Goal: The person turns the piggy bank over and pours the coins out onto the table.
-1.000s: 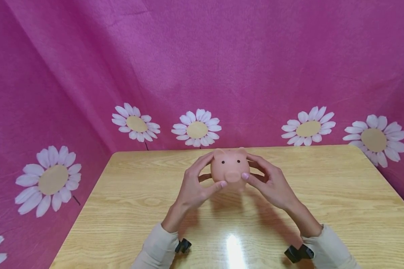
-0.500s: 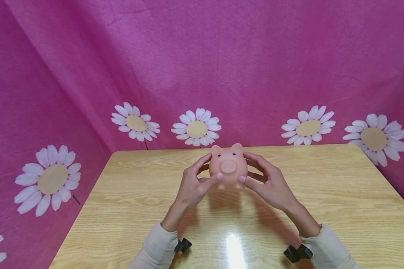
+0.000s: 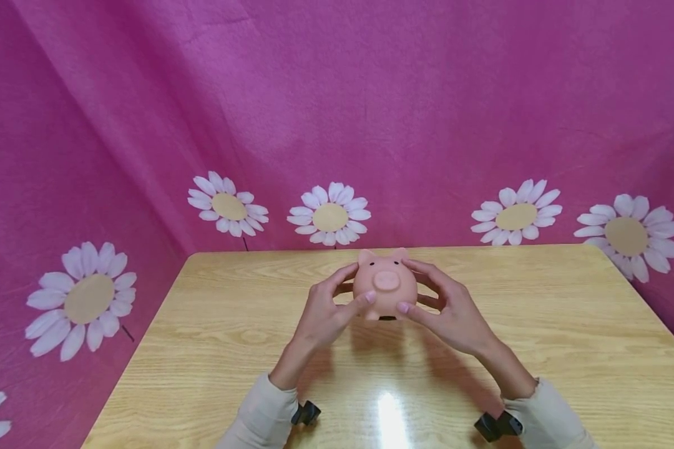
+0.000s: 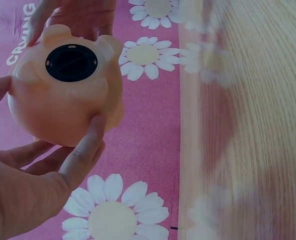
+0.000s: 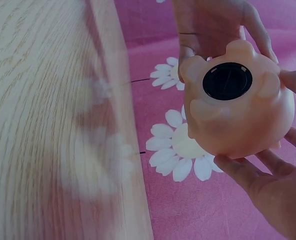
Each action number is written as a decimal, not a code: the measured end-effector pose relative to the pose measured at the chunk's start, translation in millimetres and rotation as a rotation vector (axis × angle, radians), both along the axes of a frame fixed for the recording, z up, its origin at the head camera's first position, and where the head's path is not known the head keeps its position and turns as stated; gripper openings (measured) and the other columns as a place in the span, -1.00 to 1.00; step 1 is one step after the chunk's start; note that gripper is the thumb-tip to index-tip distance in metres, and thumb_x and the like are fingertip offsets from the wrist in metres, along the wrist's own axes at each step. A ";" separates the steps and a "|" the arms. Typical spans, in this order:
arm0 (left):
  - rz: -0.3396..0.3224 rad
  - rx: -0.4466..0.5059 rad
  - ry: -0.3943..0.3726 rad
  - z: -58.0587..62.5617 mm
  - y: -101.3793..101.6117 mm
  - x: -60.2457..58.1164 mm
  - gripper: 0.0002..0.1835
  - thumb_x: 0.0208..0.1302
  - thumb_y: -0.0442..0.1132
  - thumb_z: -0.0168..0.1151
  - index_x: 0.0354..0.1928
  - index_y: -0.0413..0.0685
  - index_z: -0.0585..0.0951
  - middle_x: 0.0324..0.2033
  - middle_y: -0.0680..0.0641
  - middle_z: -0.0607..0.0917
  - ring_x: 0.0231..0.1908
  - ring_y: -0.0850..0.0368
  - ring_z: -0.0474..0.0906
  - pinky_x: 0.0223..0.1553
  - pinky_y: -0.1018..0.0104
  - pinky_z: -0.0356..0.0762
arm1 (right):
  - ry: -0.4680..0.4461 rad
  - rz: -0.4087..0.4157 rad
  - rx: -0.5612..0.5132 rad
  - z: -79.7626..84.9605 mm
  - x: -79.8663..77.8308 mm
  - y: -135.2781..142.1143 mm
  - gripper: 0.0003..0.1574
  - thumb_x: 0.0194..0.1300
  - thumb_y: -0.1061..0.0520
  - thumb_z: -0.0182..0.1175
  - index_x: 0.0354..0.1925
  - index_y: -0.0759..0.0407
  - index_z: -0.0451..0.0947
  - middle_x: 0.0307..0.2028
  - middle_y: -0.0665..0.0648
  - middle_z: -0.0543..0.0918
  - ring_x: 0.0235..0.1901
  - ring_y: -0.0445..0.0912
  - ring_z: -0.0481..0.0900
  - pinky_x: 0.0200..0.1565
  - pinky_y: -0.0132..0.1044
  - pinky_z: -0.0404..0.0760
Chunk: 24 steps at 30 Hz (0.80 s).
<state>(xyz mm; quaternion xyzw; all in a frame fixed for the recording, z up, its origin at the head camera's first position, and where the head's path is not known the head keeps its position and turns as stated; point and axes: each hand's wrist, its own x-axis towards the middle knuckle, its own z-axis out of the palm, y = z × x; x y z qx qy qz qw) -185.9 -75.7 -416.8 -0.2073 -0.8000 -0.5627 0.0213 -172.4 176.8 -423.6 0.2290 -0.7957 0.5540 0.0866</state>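
Observation:
A pink piggy bank (image 3: 385, 284) is held up over the table between both hands, its snout and eyes turned toward me and tipped upward. My left hand (image 3: 326, 312) grips its left side, thumb low on the front and fingers around behind. On the opposite side my right hand (image 3: 455, 312) grips it the same way, thumb near the bottom. Seen from the left wrist, the underside of the piggy bank (image 4: 63, 110) has short feet around a round black plug (image 4: 71, 63). The right wrist view also shows that black plug (image 5: 227, 81) in place.
A wooden table (image 3: 230, 374) lies beneath the hands, with a bright light reflection near its front. Behind and to the left hangs a magenta cloth (image 3: 337, 112) printed with white daisies. A black wrist camera (image 3: 306, 413) sits at the left cuff, another (image 3: 498, 426) at the right.
The piggy bank has tipped back in the hands: its snout has risen and the dark plug edge now shows below. It dipped slightly and shifted a little right over the last half second.

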 end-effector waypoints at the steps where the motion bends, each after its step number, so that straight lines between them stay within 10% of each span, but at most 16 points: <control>1: 0.001 -0.005 -0.011 0.3 0.0 0.3 -0.31 0.42 0.01 0.40 0.52 -0.01 0.51 0.38 -0.12 0.66 0.23 -0.16 0.71 0.05 0.13 0.82 | -0.002 -0.005 0.003 -0.5 0.0 0.2 -0.13 0.34 0.24 0.50 0.53 -0.04 0.45 0.46 0.10 0.56 0.31 -0.31 0.58 0.19 -0.24 0.75; 14: -0.104 0.043 -0.077 1.0 -1.4 0.4 -0.21 0.39 0.03 0.46 0.61 0.19 0.40 0.52 0.03 0.51 0.41 -0.14 0.57 0.11 0.14 0.81 | -0.040 -0.086 -0.041 -1.9 1.2 1.9 -0.17 0.40 0.25 0.44 0.54 0.06 0.44 0.42 0.25 0.59 0.17 -0.45 0.62 0.03 -0.38 0.78; 24: -0.170 0.083 0.049 0.9 -2.9 -1.0 -0.09 0.26 -0.26 0.54 0.63 0.14 0.36 0.60 -0.03 0.35 0.45 -0.22 0.50 0.05 0.25 0.81 | -0.100 -0.103 -0.031 1.6 1.0 -1.9 -0.33 0.52 0.17 0.33 0.51 0.10 0.47 0.33 0.35 0.65 0.20 0.30 0.70 -0.01 -0.39 0.76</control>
